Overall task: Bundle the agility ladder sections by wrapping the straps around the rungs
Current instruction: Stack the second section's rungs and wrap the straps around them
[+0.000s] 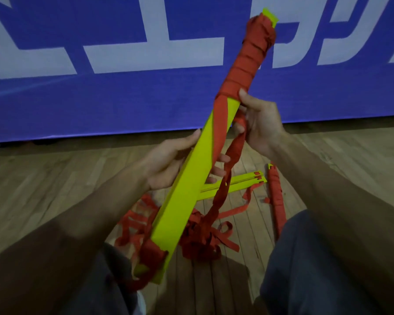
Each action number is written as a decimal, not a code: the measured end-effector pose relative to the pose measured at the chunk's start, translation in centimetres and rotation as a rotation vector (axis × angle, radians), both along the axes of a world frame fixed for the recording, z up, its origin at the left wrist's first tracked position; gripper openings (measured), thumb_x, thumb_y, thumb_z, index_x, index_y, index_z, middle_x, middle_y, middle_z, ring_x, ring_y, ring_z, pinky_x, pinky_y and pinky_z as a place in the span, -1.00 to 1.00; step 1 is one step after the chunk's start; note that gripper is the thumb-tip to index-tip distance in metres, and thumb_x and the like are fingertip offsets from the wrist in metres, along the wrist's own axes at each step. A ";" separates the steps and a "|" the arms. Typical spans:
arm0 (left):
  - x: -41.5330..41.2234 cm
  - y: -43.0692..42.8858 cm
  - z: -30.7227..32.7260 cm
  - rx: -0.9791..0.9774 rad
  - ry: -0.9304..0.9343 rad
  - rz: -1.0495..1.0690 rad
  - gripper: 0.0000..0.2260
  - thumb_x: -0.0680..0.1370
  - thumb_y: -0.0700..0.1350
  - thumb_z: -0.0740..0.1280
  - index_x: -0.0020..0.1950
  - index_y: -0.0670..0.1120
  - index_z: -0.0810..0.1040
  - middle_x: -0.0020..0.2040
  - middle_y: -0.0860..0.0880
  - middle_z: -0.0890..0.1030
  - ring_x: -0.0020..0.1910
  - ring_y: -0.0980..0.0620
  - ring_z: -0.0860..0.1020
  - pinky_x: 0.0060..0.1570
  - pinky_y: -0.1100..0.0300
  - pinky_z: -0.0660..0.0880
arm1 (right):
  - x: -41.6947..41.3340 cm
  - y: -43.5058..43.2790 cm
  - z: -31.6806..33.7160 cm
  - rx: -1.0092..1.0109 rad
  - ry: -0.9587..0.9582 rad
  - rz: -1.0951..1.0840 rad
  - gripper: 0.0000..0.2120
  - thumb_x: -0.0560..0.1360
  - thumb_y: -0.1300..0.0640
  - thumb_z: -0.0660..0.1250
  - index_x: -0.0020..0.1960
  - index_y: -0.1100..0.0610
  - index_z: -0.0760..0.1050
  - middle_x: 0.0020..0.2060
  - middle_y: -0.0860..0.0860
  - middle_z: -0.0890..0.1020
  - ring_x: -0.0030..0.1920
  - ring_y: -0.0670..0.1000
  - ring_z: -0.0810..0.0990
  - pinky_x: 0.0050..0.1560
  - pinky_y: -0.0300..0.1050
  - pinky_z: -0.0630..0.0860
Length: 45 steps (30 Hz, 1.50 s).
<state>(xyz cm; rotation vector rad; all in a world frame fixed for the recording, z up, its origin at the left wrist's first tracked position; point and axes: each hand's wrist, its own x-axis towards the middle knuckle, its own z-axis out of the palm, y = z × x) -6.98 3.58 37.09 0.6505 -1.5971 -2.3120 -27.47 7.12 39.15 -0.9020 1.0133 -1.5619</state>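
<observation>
Stacked rungs (182, 194): bright yellow-green. Strap (243, 62) wound on their far end: red-orange. Loose straps (203, 242) on floor: same red. Floor (43, 178): brown wood planks. Banner (123, 98) behind: blue with pale grey-white lettering.

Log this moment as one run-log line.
stage: wrapping midway | left hand: grips yellow rung stack | right hand: holds red strap | wrap: upper part covered | floor: one finished bundle

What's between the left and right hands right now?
Head view: the yellow rung stack that the left hand grips, crossed diagonally by the red strap that the right hand holds.
</observation>
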 end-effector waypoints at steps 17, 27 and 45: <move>1.2 -1.8 -0.9 -0.189 -0.017 0.063 -0.65 0.33 -0.14 0.53 0.08 -0.14 0.62 -0.17 -0.13 0.64 -0.17 -0.09 0.65 -0.17 0.05 0.62 | -0.1 0.7 -0.1 0.136 0.086 0.281 -0.69 0.58 -0.06 0.15 0.05 0.15 0.52 -0.27 0.07 0.65 -0.44 0.00 0.55 -0.35 -0.12 0.55; 0.3 -1.0 -1.4 -0.380 -0.323 0.322 -0.75 0.39 -0.24 0.53 0.05 -0.18 0.67 -0.16 -0.15 0.68 -0.12 -0.13 0.69 -0.02 -0.12 0.60 | 1.1 0.1 -0.4 0.466 0.414 0.045 -0.63 0.59 0.15 0.08 0.12 0.33 0.58 -0.13 0.28 0.67 -0.40 0.11 0.65 -0.30 -0.13 0.61; 0.0 -1.6 -0.9 -0.771 -0.399 0.696 -0.73 0.28 -0.16 0.62 -0.17 0.09 0.61 -0.37 0.21 0.63 -0.36 0.28 0.57 -0.24 0.32 0.51 | 2.1 0.9 0.1 0.253 0.531 0.128 -0.64 0.57 -0.03 0.32 0.01 0.29 0.62 -0.15 0.13 0.71 -0.34 0.07 0.64 -0.17 -0.02 0.65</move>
